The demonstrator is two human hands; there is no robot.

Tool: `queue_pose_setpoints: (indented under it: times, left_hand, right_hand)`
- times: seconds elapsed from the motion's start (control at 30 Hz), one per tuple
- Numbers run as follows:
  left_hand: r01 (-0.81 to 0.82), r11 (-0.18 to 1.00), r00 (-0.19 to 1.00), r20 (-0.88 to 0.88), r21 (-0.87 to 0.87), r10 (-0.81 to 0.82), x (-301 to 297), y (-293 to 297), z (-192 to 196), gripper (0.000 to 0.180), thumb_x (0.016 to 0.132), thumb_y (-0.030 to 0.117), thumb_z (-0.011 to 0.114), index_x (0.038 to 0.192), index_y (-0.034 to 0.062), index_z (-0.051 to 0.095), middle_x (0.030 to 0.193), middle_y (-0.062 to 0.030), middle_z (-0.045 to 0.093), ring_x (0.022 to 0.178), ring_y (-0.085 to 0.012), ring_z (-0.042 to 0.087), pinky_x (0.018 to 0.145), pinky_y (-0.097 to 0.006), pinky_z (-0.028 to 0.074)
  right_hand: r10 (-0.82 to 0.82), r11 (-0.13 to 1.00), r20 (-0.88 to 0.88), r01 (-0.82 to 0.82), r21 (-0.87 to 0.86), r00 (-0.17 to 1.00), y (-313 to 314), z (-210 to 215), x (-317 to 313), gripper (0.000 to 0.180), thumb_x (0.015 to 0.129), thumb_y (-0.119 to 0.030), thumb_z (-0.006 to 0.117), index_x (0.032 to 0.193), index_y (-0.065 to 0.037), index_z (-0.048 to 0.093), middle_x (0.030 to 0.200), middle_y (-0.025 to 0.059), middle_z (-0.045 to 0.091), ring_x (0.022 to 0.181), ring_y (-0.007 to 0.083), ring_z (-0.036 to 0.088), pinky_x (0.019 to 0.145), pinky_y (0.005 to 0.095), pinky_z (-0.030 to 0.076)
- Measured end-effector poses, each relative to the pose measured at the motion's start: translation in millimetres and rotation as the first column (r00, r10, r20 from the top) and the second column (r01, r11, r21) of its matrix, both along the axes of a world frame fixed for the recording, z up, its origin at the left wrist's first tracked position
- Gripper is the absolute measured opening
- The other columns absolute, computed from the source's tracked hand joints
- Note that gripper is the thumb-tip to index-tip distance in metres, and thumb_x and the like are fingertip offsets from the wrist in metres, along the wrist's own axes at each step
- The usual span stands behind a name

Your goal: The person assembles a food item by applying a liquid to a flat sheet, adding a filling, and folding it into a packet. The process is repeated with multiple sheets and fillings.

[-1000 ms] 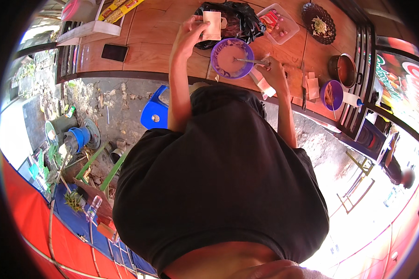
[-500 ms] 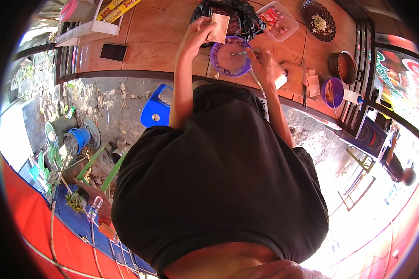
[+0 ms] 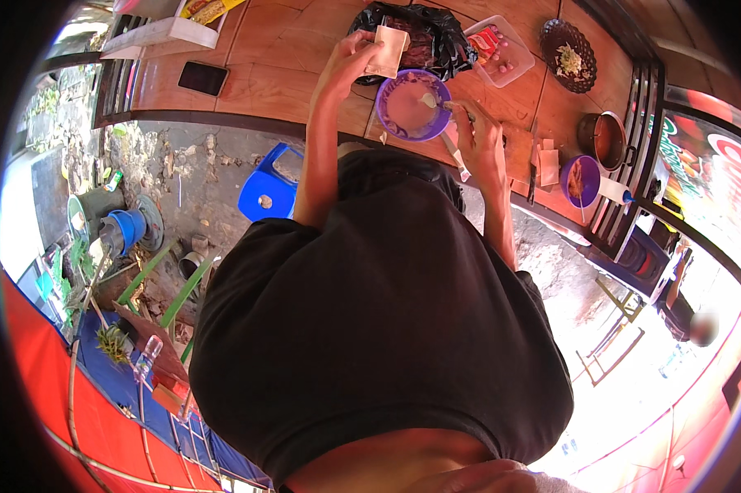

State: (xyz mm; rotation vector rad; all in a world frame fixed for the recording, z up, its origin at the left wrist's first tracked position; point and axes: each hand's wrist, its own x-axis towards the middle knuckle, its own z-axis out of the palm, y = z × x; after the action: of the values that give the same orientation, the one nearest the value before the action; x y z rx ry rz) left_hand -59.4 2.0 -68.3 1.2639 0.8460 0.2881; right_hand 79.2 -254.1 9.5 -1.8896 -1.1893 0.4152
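My left hand [image 3: 347,67] pinches a cream-coloured rectangular wrapper [image 3: 388,51], held up at the far left rim of a purple bowl [image 3: 379,107]. Pinkish-brown batter [image 3: 411,107] partly fills this bowl. On its right side, my right hand [image 3: 481,141] grips a spoon [image 3: 429,99], whose pale head is over the batter. A pale, flat-handled tool [image 3: 455,156] slants down beside the right hand. Behind the bowl is an open black plastic bag [image 3: 448,33] with dark reddish contents.
Right on the wooden table [image 3: 280,57]: a clear tub [image 3: 514,70] with a red packet, a dark woven plate [image 3: 555,37], a knife [image 3: 534,160], flat cream pieces [image 3: 549,164], a pot [image 3: 605,140] and a smaller purple bowl [image 3: 572,193]. A phone [image 3: 203,78] lies left; a blue stool [image 3: 264,197] stands below.
The spoon's head has come up out of the batter into sight. My right hand has shifted slightly right and down; the left still holds the wrapper, now tilted a little differently.
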Motion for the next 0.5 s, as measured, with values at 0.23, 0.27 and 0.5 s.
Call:
queue_pose_setpoints:
  times: [0.23,0.27,0.5]
  left_hand:
    - [0.119,0.99,0.993,-0.016,0.074,-0.118,-1.7,-12.2,4.4,0.037,0.098,0.027,0.07,0.127,0.0055,0.064,0.095,-0.0023,0.067,0.085,-0.0084,0.06,0.075,-0.029,0.05]
    - [0.135,0.986,0.99,-0.044,0.095,-0.131,-1.2,-12.4,6.1,0.035,0.098,0.024,0.07,0.126,0.0048,0.064,0.091,-0.0023,0.067,0.082,-0.0085,0.059,0.073,-0.028,0.049]
    - [0.4,0.909,0.916,-0.028,0.115,-0.399,1.7,-13.4,-8.7,0.031,0.103,0.019,0.064,0.131,0.0062,0.063,0.108,0.0,0.064,0.1,-0.0092,0.06,0.088,-0.027,0.049]
  right_hand:
    - [-0.124,0.991,-0.128,0.116,-0.066,0.984,-9.0,7.6,3.5,0.019,0.104,-0.01,0.059,0.114,0.0,0.072,0.088,0.0161,0.071,0.071,0.0247,0.066,0.067,0.0358,0.051]
    - [-0.132,0.991,-0.139,0.125,-0.054,0.982,-9.4,11.1,5.8,0.02,0.105,-0.01,0.058,0.113,0.001,0.073,0.085,0.015,0.07,0.069,0.0223,0.066,0.066,0.0348,0.051]
    - [-0.137,0.99,-0.126,0.138,0.002,0.983,-16.7,40.3,18.2,0.03,0.11,-0.016,0.052,0.109,0.005,0.073,0.078,0.0081,0.069,0.07,0.0113,0.059,0.066,0.0292,0.048]
